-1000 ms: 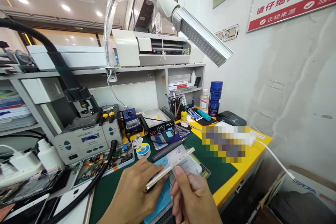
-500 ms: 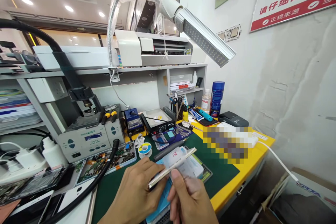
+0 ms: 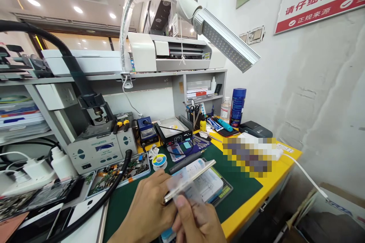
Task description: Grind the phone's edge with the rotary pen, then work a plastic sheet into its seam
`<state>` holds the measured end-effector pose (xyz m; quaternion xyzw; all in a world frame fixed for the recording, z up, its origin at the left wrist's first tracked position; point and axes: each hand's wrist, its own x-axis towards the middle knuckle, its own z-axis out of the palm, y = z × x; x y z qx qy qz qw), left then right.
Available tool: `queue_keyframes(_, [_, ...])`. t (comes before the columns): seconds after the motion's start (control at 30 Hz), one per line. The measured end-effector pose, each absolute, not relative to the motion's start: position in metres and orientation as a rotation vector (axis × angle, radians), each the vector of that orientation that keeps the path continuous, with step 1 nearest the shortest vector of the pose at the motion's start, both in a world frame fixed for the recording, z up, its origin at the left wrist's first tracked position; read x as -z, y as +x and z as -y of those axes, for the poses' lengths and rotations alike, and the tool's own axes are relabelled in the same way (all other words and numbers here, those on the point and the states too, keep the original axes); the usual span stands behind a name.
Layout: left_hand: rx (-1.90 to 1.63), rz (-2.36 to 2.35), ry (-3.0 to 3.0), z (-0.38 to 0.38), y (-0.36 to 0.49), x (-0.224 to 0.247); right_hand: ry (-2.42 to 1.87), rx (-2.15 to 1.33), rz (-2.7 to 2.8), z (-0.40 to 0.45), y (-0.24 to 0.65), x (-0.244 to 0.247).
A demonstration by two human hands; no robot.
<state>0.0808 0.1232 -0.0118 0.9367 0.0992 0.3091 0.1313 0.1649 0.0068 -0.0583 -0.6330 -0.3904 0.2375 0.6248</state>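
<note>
My left hand point(image 3: 152, 201) is closed around the lower left end of a thin phone-like device point(image 3: 196, 175), seen edge-on and tilted up to the right. A translucent film point(image 3: 182, 182) lies over the device's near side. Pinched between the thumb and fingers of my right hand point(image 3: 194, 218) is the lower part of that film, just below the device. Beneath both hands, a blue and white pad point(image 3: 209, 182) with printed drawings rests on a dark mesh piece point(image 3: 225, 193) on the green mat point(image 3: 239, 182).
A solder spool point(image 3: 159, 161), a parts tray point(image 3: 122, 174) and a grey rework station point(image 3: 99, 150) stand left of the mat. A black hose point(image 3: 114, 186) curves across the left side. A lamp point(image 3: 228, 40) hangs above; a blue can point(image 3: 238, 107) stands behind.
The film has shifted left and up over the device, and my right hand has moved slightly left and down. The view has shifted a little, moving the surroundings to the right.
</note>
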Motion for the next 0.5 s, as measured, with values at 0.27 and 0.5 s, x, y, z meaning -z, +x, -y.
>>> queue_keyframes(0.27, [-0.898, -0.276, 2.717, -0.126, 0.081, 0.011, -1.446, 0.373, 1.568, -0.005, 0.186, 0.052])
queue_keyframes(0.5, [-0.850, -0.300, 2.696, -0.124, 0.080, 0.011, -1.529, 0.432, 1.719, 0.011, 0.203, 0.033])
